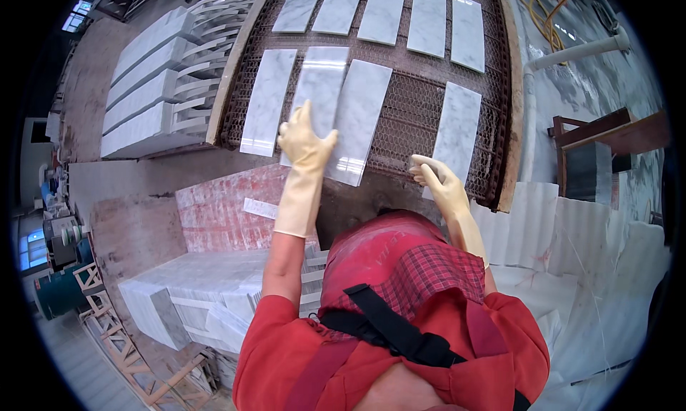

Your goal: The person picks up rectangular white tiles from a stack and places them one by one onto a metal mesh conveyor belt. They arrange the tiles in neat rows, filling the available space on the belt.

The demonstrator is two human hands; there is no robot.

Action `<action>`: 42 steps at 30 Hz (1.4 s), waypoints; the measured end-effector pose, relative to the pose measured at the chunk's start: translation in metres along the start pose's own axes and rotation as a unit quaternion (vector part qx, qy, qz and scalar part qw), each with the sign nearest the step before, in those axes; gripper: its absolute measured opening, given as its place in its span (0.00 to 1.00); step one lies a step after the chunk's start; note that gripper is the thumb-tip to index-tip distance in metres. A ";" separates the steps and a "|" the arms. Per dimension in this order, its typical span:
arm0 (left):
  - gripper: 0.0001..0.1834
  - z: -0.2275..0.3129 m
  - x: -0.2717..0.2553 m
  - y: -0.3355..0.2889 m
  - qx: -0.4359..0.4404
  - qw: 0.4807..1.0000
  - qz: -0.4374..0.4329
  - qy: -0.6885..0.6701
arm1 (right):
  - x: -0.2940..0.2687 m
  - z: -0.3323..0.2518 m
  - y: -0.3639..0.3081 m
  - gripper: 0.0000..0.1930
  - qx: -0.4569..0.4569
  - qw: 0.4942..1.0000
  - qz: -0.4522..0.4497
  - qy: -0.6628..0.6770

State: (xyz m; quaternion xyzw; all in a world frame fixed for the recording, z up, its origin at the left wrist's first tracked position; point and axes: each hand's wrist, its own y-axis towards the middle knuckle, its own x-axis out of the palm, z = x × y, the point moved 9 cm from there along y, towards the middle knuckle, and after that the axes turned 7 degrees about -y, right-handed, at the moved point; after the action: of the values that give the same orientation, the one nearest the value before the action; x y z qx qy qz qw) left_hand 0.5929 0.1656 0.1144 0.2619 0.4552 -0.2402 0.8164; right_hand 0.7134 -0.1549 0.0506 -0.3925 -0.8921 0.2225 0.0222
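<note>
My left hand (307, 139), in a cream rubber glove, rests on the near part of a grey-veined white marble tile (321, 78), fingers spread and thumb apart. Another marble tile (363, 118) overlaps or abuts its right side, its near end jutting past the mesh edge. To the left lies a separate tile (268, 104). My right hand (443, 186), gloved alike, is at the near end of the right-hand tile (457, 125) and partly covers it. Its fingers are bent in towards the thumb; whatever lies between them is too small to make out.
Under the tiles is a wire-mesh conveyor (411, 118) with wooden side rails (511, 125); a farther row of tiles (382, 11) lies across it. Stacked slabs (146, 75) stand left, more stacks (207, 268) nearer. At right are a pipe (579, 53) and pale sheets (586, 232).
</note>
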 end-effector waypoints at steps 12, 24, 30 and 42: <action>0.47 -0.038 0.026 0.015 0.014 0.997 -0.030 0.066 | 0.029 -0.011 0.016 0.19 0.004 0.998 -0.060 -0.025; 0.43 -0.038 0.030 0.026 0.048 0.995 -0.064 0.064 | 0.076 -0.027 0.029 0.20 -0.004 0.991 -0.113 -0.069; 0.40 -0.044 0.042 0.031 0.057 0.993 -0.082 0.064 | 0.090 -0.030 0.025 0.19 0.006 0.990 -0.119 -0.073; 0.47 0.045 0.067 -0.039 0.110 0.987 -0.114 -0.026 | 0.075 -0.028 0.031 0.19 -0.005 0.995 -0.077 -0.069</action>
State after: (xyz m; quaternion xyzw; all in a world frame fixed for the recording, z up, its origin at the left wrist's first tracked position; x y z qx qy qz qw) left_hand 0.6280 0.0973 0.0682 0.2900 0.4311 -0.3873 0.7616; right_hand 0.6888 -0.0728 0.0529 -0.3067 -0.9201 0.2424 -0.0241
